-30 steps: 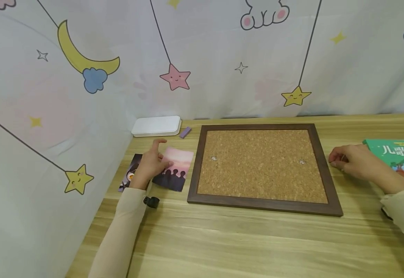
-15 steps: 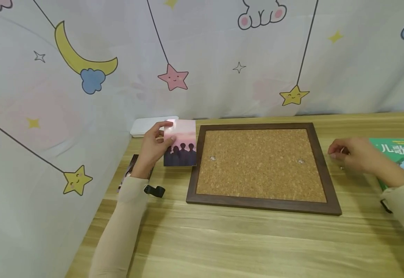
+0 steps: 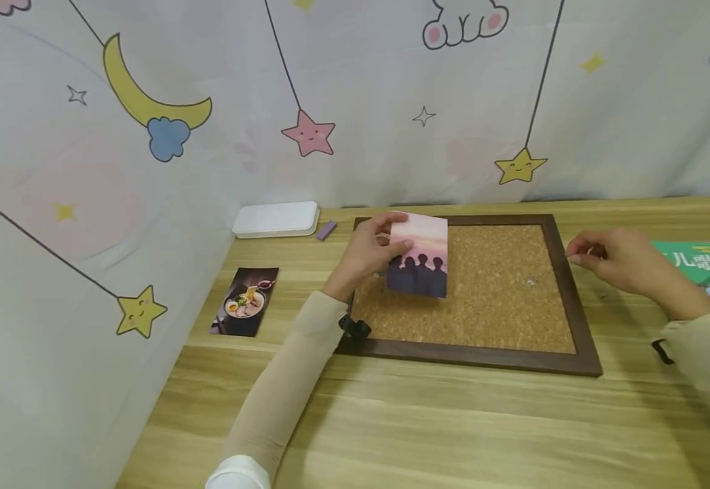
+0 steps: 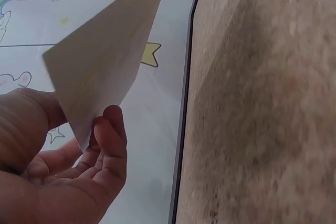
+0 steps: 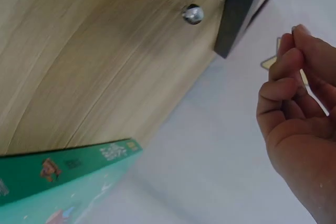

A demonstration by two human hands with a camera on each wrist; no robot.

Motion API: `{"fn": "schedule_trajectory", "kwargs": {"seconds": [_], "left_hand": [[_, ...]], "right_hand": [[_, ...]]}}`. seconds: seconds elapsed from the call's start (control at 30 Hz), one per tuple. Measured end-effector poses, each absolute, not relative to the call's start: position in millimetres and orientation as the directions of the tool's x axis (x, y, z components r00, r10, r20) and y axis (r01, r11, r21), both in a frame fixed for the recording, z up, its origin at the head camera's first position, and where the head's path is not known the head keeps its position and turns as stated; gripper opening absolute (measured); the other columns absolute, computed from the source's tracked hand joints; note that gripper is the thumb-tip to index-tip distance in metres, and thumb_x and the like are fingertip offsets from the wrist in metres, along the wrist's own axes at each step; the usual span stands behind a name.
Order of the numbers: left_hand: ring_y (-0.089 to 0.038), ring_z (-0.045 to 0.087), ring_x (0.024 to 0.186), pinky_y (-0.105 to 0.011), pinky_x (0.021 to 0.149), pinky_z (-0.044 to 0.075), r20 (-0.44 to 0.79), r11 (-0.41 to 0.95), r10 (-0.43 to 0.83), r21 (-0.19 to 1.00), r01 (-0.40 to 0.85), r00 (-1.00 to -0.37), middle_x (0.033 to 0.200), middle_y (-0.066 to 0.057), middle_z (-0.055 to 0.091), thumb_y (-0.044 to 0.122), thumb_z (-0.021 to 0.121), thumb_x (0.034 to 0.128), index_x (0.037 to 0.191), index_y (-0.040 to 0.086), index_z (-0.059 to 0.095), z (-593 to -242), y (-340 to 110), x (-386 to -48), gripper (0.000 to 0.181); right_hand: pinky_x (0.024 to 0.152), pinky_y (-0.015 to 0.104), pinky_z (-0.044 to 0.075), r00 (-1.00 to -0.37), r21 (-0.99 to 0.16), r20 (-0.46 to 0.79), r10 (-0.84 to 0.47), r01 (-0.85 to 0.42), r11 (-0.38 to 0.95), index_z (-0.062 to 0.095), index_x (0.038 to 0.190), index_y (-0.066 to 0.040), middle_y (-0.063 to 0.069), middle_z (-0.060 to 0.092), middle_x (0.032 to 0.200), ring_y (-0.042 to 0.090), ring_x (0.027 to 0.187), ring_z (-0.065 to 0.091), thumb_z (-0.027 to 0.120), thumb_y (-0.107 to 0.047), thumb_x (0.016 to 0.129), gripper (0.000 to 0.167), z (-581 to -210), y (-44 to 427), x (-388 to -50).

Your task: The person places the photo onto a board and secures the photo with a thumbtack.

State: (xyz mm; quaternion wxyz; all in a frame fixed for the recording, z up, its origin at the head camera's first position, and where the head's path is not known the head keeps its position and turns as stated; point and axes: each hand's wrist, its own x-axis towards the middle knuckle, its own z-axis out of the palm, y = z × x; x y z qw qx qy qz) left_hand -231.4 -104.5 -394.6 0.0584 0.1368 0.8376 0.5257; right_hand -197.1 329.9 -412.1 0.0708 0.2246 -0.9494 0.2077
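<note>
My left hand [image 3: 367, 251] pinches a photo print [image 3: 425, 234] of dark figures under a pink sky, holding it above the left half of a cork board [image 3: 483, 305]. The left wrist view shows the print's pale back [image 4: 100, 56], tilted and apart from the cork. My right hand [image 3: 620, 265] is raised beside the board's right edge. Its thumb and fingertip meet in the right wrist view, where a tiny grey thing [image 5: 294, 29] shows, too small to name. A clear, shiny push pin [image 5: 193, 14] lies on the table near that hand.
A noodle-bowl photo [image 3: 245, 302] lies left of the board. Behind it are a white case [image 3: 275, 220] and a small purple block [image 3: 326, 230]. A green book [image 3: 703, 261] lies at the right. Another small shiny thing [image 3: 530, 280] sits on the cork.
My left hand has lifted the pink-sky photo from the table and carried it right, over the board. The noodle photo is uncovered. My right hand has risen slightly off the table.
</note>
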Motion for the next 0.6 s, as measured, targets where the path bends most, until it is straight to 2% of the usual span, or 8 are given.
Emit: {"fn": "schedule_trajectory", "kwargs": {"seconds": [0.17,0.3,0.47,0.6], "left_hand": [[-0.029,0.074,0.106,-0.024,0.079,0.057,-0.002,0.4,0.359,0.904,0.153,-0.933,0.128,-0.017,0.065,0.011,0.076,0.1004,0.155,0.011,0.056,-399.9,-76.8,-233.5,0.058],[-0.033,0.072,0.117,-0.028,0.084,0.058,-0.062,0.407,0.396,0.906,0.115,-0.916,0.136,-0.018,0.062,0.01,0.075,0.1009,0.157,0.013,0.053,-404.5,-58.8,-234.7,0.061],[-0.031,0.071,0.114,-0.028,0.083,0.059,-0.102,0.397,0.419,0.914,0.081,-0.902,0.135,-0.02,0.061,0.005,0.075,0.1002,0.158,0.011,0.051,-411.7,-33.0,-236.9,0.063],[-0.024,0.071,0.105,-0.022,0.076,0.055,-0.111,0.436,0.438,0.894,0.102,-0.892,0.13,-0.021,0.065,0.003,0.076,0.0978,0.156,0.007,0.053,-416.9,-14.2,-238.0,0.063]], "right_hand": [[0.058,0.026,0.04,-0.893,-0.382,0.239,-0.381,-0.447,0.809,0.079,0.096,-0.012,0.0,0.076,0.081,-0.004,0.061,0.05,0.076,-0.005,0.098,0.008,-408.0,322.1,-199.1],[0.06,0.026,0.041,-0.916,-0.411,0.206,-0.345,-0.401,0.819,0.079,0.097,-0.012,0.001,0.076,0.083,-0.003,0.063,0.051,0.077,-0.008,0.098,0.005,-403.9,315.6,-200.3],[0.061,0.026,0.043,-0.92,-0.409,0.193,-0.342,-0.393,0.824,0.079,0.098,-0.011,0.002,0.077,0.084,-0.003,0.065,0.053,0.076,-0.011,0.1,0.004,-402.2,309.9,-202.4],[0.061,0.026,0.043,-0.92,-0.407,0.179,-0.349,-0.392,0.825,0.079,0.099,-0.012,0.002,0.077,0.085,-0.002,0.066,0.053,0.075,-0.011,0.1,0.004,-402.1,306.1,-204.7]]}}
